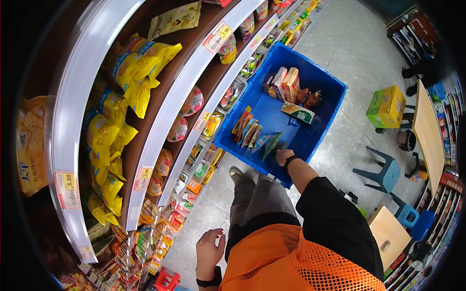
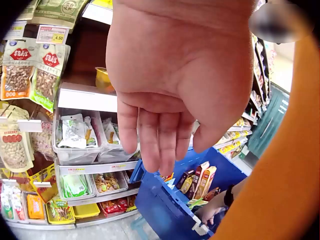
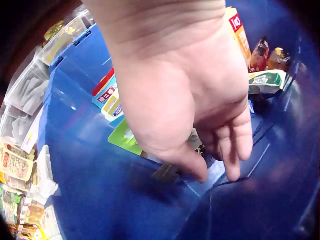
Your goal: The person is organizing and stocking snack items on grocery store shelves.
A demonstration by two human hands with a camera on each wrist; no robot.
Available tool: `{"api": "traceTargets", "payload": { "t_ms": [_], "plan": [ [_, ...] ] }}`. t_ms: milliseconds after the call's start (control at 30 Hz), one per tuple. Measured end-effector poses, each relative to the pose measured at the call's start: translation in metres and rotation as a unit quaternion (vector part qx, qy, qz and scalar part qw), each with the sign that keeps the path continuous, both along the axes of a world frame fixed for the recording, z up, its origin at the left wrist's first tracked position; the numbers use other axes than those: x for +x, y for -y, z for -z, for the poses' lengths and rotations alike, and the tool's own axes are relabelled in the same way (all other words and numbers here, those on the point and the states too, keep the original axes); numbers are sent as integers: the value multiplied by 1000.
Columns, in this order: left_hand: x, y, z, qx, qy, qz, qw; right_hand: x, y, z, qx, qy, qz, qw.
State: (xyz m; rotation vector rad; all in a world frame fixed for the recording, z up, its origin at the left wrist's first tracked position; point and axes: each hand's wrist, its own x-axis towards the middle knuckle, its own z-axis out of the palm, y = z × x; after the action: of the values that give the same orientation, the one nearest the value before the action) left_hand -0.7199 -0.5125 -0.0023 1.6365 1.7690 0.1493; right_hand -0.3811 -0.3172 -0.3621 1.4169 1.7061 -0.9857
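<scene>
Inside the blue crate (image 1: 324,112), my right hand (image 1: 284,156) is low near the wall closest to me, beside a green packet (image 1: 272,146). In the right wrist view, the thumb and fingers of that hand (image 3: 185,105) stand apart, and part of the green packet (image 3: 125,137) shows behind them; whether they touch it is hidden. A row of colourful packets (image 1: 248,130) stands beside it. My left hand (image 1: 210,248) hangs by the shelves with nothing in it; its fingers (image 2: 160,145) are loosely extended in the left wrist view.
Shelves with yellow snack bags (image 1: 131,68) and price labels run along the left. Boxes and a green-white pack (image 1: 297,112) lie at the crate's far side. To the right stand a yellow carton (image 1: 387,106), a blue-grey stool (image 1: 383,169) and wooden tables (image 1: 429,131).
</scene>
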Motion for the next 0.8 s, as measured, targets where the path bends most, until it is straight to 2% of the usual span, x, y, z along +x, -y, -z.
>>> {"api": "traceTargets", "payload": {
  "t_ms": [67,133,200,233,300,433,533,600,700,767,800],
  "plan": [
    [7,4,2,-6,-11,-1,1000,-1,0,-5,-2,7,6,1000],
    [12,4,-1,-9,-13,-9,1000,0,-8,-17,0,-3,-38,999],
    [19,-2,-5,0,-9,-15,1000,1,3,5,40,4,-35,999],
    [23,-5,-7,7,-4,-19,1000,1,4,-2,79,8,-26,997],
    [28,-11,-11,24,-1,-12,1000,8,1,-19,57,0,-65,996],
    [36,-15,-15,97,20,17,995,9,-12,-97,93,27,-40,995],
    [34,-15,-24,125,35,37,991,11,-11,-187,179,25,-62,982],
    [29,-10,-24,143,41,58,987,14,-3,-234,320,-6,-92,943],
    [15,2,-24,206,57,69,974,-7,19,-324,358,-11,-141,923],
    [5,15,-35,205,73,53,975,-27,40,-369,396,-35,-174,901],
    [-2,22,-39,233,74,53,968,-38,48,-385,401,-99,-183,892]
  ]
}}
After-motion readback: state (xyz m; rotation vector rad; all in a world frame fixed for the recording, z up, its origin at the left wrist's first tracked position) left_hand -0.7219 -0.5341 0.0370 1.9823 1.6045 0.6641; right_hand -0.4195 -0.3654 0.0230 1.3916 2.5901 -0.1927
